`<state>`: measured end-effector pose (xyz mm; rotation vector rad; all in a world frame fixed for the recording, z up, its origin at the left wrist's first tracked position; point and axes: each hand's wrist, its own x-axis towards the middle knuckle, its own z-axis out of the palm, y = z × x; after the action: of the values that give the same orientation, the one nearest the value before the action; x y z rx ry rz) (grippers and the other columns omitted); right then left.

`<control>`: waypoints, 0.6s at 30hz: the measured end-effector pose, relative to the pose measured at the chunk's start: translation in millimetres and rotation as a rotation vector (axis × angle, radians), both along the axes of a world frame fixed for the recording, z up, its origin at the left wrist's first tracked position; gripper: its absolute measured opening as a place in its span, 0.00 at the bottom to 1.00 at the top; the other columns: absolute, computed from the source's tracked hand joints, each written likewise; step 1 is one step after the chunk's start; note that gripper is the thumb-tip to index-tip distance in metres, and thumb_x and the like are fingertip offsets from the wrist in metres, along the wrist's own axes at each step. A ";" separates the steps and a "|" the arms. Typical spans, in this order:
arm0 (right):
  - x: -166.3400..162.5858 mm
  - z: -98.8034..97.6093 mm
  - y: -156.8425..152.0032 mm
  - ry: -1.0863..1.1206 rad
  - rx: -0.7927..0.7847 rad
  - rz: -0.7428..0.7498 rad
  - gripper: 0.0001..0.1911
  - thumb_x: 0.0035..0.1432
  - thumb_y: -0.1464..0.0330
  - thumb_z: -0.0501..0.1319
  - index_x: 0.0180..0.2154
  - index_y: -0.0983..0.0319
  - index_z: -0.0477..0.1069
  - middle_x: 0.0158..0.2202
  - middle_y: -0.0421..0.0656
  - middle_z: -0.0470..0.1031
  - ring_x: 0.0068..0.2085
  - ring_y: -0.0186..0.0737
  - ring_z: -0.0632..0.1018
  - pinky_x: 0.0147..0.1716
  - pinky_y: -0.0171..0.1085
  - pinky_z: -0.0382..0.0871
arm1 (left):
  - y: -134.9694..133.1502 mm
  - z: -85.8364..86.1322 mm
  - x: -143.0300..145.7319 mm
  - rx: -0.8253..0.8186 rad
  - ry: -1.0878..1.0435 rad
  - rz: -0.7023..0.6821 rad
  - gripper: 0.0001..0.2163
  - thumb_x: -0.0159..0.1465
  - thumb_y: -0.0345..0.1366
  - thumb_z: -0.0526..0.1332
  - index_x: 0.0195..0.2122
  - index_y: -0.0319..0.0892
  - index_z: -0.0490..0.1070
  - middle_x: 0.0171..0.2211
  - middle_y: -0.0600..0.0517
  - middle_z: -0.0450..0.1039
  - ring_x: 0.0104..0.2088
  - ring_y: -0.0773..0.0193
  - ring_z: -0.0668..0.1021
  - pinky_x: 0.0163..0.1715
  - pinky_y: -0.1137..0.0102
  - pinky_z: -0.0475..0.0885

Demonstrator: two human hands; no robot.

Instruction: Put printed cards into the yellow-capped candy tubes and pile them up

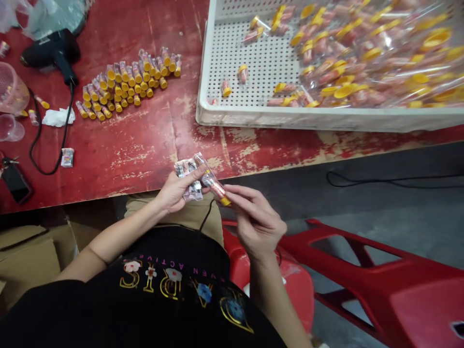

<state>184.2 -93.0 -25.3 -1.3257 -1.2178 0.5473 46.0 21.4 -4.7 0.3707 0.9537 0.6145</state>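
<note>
My left hand (174, 191) is closed on a small stack of printed plastic sleeves (192, 192), fanned out under its thumb, near the table's front edge. Tilted between my two hands is a small clear tube with pinkish contents and a yellow cap (217, 187). Clear film shows at its upper end, beside my left thumb. My right hand (259, 220) pinches the tube near its capped end. Its fingertips partly hide the far side, so how far any sleeve covers the tube is unclear.
On the red table (145, 145) stand rows of yellow-capped tubes (126, 82). A white perforated crate (232, 113) holds many bagged ones. A black heat gun (54, 50) with its cord, a pink basket (12, 89) and a phone (16, 181) lie left. Red plastic stools (348, 251) stand lower right.
</note>
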 end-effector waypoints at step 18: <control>-56.1 -12.6 76.7 0.101 0.046 -0.147 0.10 0.54 0.73 0.72 0.38 0.54 0.83 0.35 0.40 0.83 0.36 0.39 0.83 0.39 0.42 0.80 | 1.5 -7.5 -28.5 0.188 0.111 0.273 0.35 0.47 0.42 0.79 0.57 0.49 0.74 0.40 0.52 0.80 0.28 0.69 0.80 0.28 0.74 0.77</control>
<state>128.0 -16.3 -37.9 -1.3208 -1.0355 0.4728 17.5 22.9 -12.2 0.4493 1.0649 0.9449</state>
